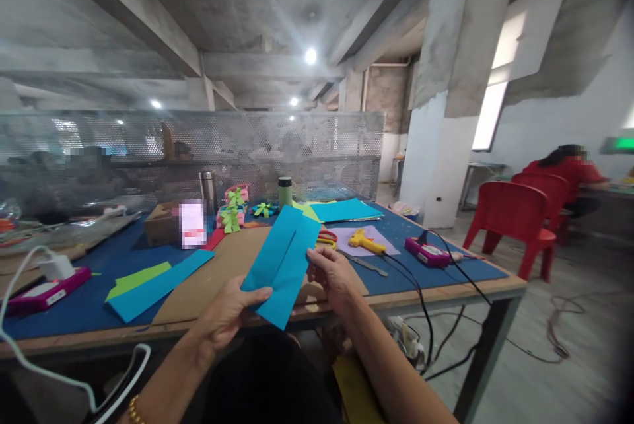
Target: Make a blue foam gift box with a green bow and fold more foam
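A blue rectangular sheet (284, 265) with a dark straight slit or line along its middle is tilted up over the table's front edge. My left hand (235, 312) grips its lower left side, thumb on top. On the right edge, my right hand (334, 275) pinches the sheet between thumb and fingers. Just behind my right hand lie scissors (327, 238) with red and yellow handles, partly hidden by the sheet. A flat grey metal tool (366, 265) rests to the right. Left of my hands, a long blue strip (161, 286) overlaps a green piece (141, 279).
A brown cardboard sheet (198, 288) covers the table's middle. A yellow glue gun (367, 241) lies on pale paper, its cord trailing over the front edge. Purple power strips (428, 253) sit at both sides. Bottles, a phone and green bows stand behind. Red chairs (515, 212) and a person are right.
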The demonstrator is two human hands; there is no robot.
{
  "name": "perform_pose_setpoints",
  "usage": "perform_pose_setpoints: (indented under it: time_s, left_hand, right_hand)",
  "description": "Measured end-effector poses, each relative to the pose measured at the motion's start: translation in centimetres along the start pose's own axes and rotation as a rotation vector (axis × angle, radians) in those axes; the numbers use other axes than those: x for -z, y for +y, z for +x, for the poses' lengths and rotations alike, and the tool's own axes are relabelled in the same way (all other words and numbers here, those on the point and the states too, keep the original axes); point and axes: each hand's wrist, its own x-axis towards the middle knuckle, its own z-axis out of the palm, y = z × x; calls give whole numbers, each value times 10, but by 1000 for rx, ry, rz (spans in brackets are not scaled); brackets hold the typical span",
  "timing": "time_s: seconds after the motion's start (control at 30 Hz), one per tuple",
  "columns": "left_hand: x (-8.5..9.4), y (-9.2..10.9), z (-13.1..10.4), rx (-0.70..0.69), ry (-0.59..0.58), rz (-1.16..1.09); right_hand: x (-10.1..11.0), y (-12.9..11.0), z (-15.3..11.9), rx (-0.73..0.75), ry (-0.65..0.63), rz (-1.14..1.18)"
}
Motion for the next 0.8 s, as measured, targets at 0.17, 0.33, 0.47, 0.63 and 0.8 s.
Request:
perform_pose_setpoints:
  time_s: [0.17, 0.33, 0.47, 0.63, 0.8]
  left_hand:
    - [-1, -2, 3, -31, -17, -3]
    - [-3, -4, 2, -70, -6, -2]
    - [-3, -2, -2, -69, 1, 12]
    - [-2, -1, -1, -51, 28, 26]
    - [-4, -1, 2, -15, 88, 30]
  right_hand:
    - [-5, 6, -9, -74, -138, -11]
    - [-10, 23, -19, -193, -249, -125]
    - [-11, 25, -18, -165, -219, -115]
    - [-10, 18, -17, -163, -226, -102]
    - [-9, 15, -13, -170, -183, -109]
